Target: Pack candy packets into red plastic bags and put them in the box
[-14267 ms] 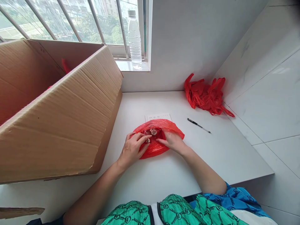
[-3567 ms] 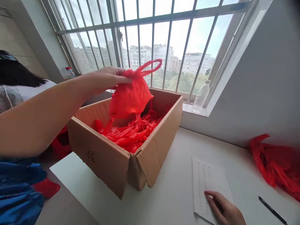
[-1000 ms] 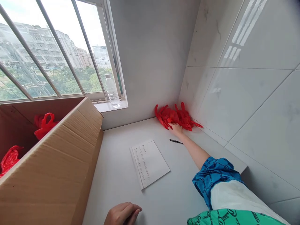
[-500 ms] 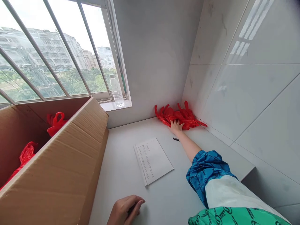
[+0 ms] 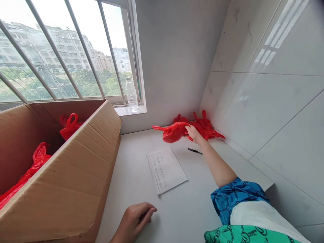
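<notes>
My right hand (image 5: 193, 132) reaches across the table and grips a red plastic bag (image 5: 174, 131), which stretches out to the left of my fingers. Behind it, more red plastic bags (image 5: 204, 126) lie bunched in the corner against the walls. My left hand (image 5: 138, 218) rests at the table's near side with fingers curled and thumb close to them; nothing shows in it. Between the two hands lies an open notebook (image 5: 168, 170) with lines of handwriting. A black pen (image 5: 194, 151) lies just below my right wrist, its end partly covered by the forearm.
On the left stands a big open cardboard box (image 5: 73, 172) with red plastic bags (image 5: 36, 165) inside. A clear bottle (image 5: 131, 96) is on the sill of the barred window. Grey wall and glossy tiles (image 5: 283, 111) bound the white table (image 5: 131, 162) at back and right.
My right hand has closed on a red bag and pulled it leftward from the pile, uncovering more of the pen. My left hand stays in nearly the same place. The view has shifted slightly.
</notes>
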A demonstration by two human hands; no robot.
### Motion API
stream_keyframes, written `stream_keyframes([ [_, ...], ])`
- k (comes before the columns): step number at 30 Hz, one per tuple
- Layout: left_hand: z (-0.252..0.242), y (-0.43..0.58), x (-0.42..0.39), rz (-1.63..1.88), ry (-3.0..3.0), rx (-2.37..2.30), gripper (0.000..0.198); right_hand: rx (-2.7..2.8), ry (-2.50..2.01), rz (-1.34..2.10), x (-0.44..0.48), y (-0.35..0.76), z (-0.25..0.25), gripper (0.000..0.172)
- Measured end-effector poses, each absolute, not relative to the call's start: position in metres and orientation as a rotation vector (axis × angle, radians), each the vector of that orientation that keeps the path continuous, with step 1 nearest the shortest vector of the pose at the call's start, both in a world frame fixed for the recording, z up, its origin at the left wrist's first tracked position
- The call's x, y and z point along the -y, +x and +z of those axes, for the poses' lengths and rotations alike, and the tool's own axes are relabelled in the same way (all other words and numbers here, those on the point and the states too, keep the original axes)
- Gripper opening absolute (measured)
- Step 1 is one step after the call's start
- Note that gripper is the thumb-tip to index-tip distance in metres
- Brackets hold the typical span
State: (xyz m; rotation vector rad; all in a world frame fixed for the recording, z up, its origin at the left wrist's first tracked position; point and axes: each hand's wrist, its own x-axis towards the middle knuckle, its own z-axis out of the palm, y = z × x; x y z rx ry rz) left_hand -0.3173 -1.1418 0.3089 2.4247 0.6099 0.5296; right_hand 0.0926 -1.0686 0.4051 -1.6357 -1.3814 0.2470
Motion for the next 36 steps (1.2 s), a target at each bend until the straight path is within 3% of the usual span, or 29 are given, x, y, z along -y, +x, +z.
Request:
stream_keyframes([
  [5,0.314,-0.316,1.147,0.515,2.356,-0.655,0.035,1.597,-1.351,0.692,1.103,0.062,0.401,0.046],
  [9,0.319,-0.318,1.149,0.550,2.302,-0.696,0.035,1.780,-1.458,0.993,1.128,0.052,0.388,0.055],
  [15,0.345,-0.305,1.140,0.979,2.222,-0.930,0.028,1.662,-1.364,0.393,1.146,0.001,0.354,0.022],
  [18,0.362,-0.282,1.127,1.210,2.312,-0.994,0.025,1.892,-1.247,0.324,1.156,-0.025,0.343,0.020],
  [23,0.375,-0.248,1.109,0.657,2.685,-0.891,0.023,2.118,-1.327,0.190,1.157,-0.033,0.325,0.025],
  [25,0.375,-0.242,1.105,0.539,2.707,-0.875,0.025,2.108,-1.339,0.108,1.154,-0.030,0.323,0.015],
  [27,0.375,-0.238,1.101,0.557,2.703,-0.916,0.031,2.026,-1.303,0.043,1.153,-0.026,0.326,0.006],
  [31,0.380,-0.230,1.090,0.622,2.668,-0.928,0.025,1.757,-1.245,-0.150,1.157,-0.021,0.341,0.017],
  [36,0.388,-0.221,1.084,0.841,2.154,-0.870,0.034,1.586,-1.242,-0.224,1.164,-0.025,0.350,0.010],
])
